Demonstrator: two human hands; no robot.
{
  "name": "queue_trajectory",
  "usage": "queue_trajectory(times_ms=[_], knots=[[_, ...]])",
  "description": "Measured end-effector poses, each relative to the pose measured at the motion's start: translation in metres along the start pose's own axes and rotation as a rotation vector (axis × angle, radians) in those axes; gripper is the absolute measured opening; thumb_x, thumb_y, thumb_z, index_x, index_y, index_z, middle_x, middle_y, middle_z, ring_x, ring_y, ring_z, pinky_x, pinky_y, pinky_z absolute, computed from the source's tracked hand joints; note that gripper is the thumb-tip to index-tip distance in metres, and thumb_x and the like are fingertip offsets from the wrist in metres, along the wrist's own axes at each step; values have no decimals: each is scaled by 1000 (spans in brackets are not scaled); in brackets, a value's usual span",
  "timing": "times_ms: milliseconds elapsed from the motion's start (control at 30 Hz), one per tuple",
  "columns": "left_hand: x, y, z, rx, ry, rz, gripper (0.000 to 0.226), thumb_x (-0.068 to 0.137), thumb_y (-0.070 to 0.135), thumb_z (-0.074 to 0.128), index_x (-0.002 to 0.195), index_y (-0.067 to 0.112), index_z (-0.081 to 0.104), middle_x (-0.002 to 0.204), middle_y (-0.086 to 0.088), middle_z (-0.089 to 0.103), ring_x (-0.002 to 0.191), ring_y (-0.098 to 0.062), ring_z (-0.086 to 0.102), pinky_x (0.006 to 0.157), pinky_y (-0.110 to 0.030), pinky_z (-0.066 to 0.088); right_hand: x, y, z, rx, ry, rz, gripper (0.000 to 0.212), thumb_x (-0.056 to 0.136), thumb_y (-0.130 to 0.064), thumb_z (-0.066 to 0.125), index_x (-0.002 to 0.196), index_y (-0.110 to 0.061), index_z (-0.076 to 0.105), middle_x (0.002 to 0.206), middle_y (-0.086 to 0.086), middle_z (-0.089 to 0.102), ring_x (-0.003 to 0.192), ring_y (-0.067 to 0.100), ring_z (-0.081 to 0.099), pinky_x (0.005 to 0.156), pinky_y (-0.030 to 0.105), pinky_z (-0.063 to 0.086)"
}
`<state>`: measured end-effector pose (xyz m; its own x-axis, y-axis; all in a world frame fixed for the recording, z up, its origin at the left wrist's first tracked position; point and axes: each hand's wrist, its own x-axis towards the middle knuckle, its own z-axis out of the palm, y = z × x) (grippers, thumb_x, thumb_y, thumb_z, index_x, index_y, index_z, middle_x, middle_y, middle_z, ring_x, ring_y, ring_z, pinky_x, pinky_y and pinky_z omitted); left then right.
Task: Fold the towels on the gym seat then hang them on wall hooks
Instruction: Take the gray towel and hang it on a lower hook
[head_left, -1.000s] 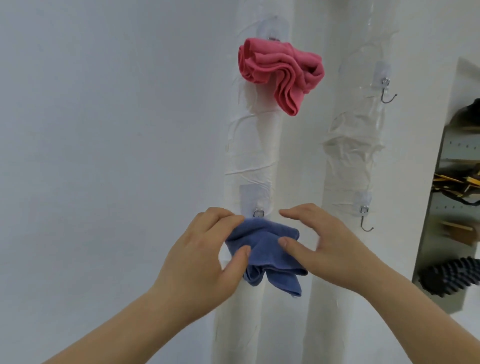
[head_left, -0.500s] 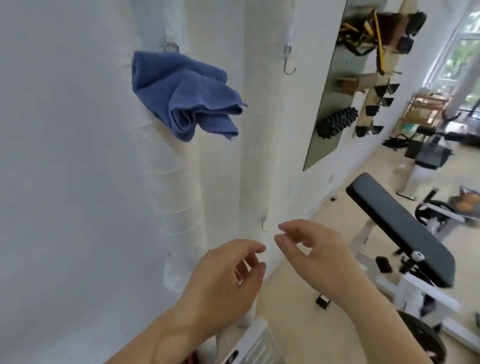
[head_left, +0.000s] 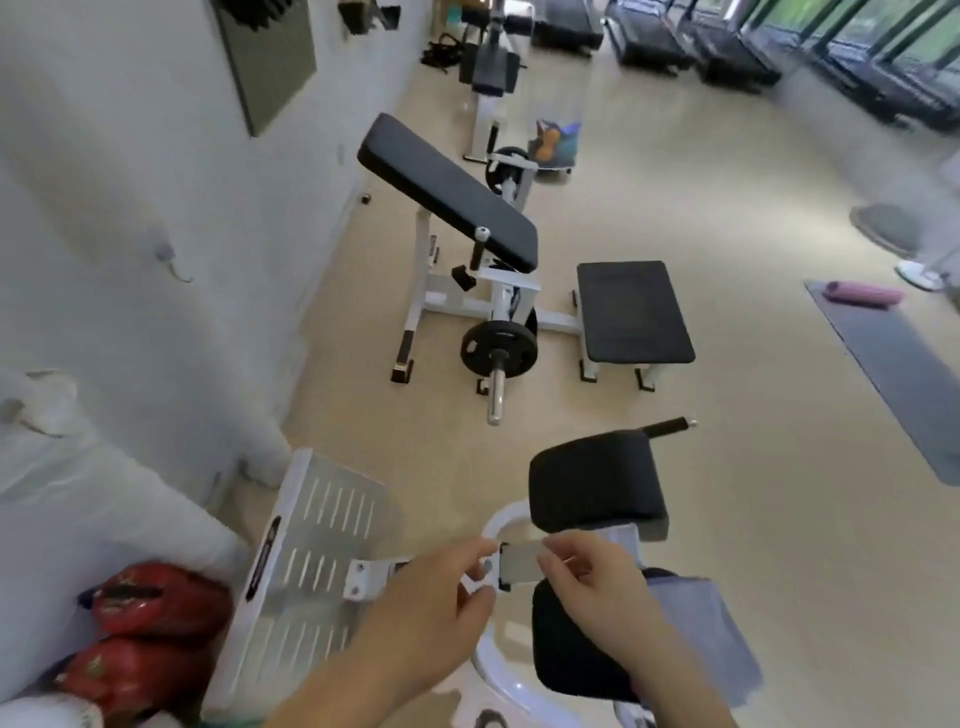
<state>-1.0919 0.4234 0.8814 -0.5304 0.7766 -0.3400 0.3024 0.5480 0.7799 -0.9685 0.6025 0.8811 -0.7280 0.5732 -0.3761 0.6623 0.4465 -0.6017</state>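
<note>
A pale blue-grey towel (head_left: 711, 634) lies on the black gym seat (head_left: 566, 639) at the bottom right, partly behind my right forearm. My right hand (head_left: 592, 587) hovers over the seat's near end, fingers loosely curled and empty. To its left my left hand (head_left: 431, 603) floats with thumb and fingers apart, also empty. Two bare wall hooks show on the white wall at left, one (head_left: 174, 262) higher and one (head_left: 31, 421) lower. The hung blue and pink towels are out of view.
A perforated white metal footplate (head_left: 306, 561) stands at lower left beside red bags (head_left: 140, 639). A black pad (head_left: 597, 478) sits just beyond the seat. Farther off are a preacher bench (head_left: 452, 192) with a weight plate (head_left: 498, 348), a flat bench (head_left: 631, 312) and a grey mat (head_left: 904, 374).
My view swung from the wall hooks and the hung blue towel down to the gym floor and seat. Both hands left the blue towel and came down over the seat, empty.
</note>
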Motion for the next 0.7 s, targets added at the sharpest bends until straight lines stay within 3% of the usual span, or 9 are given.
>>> queue_trajectory(times_ms=[167,333,433,533,633,700], knots=[[8,42,96,88,-204,-30,47,98,41,59,142,48,44,119,27,55,95,-2,62,95,-21,51,-45,120,-29,27,50,171,6,97,-43,61,93,-42,65,93,-17,71,93,0,65,92,28,56],[33,96,198,133,-376,11,50,101,36,57,148,40,39,142,20,47,115,0,51,101,-16,39,-81,243,-58,-124,106,269,32,97,-45,57,126,-34,64,125,-15,59,115,10,61,90,28,52],[43,109,256,155,-459,30,53,101,34,56,152,31,40,157,17,37,138,-4,42,116,-20,33,-89,285,-66,-76,124,313,38,100,-45,54,135,-31,57,133,-14,52,120,12,57,83,27,53],[48,111,290,227,-491,49,57,102,32,55,156,27,35,164,14,28,149,-8,30,115,-17,24,-88,309,-68,4,115,318,40,102,-44,52,139,-32,50,138,-12,51,127,12,54,89,25,48],[55,107,308,270,-503,41,60,102,29,54,157,25,32,165,13,25,151,-8,26,110,-12,21,-81,316,-67,111,53,319,33,101,-43,53,132,-36,49,119,-16,51,112,11,57,81,32,56],[59,100,318,305,-503,28,66,102,29,54,160,26,25,168,12,20,154,-8,19,117,-15,17,-76,321,-63,138,47,321,29,100,-43,54,127,-35,49,110,-17,48,99,11,55,71,39,61]])
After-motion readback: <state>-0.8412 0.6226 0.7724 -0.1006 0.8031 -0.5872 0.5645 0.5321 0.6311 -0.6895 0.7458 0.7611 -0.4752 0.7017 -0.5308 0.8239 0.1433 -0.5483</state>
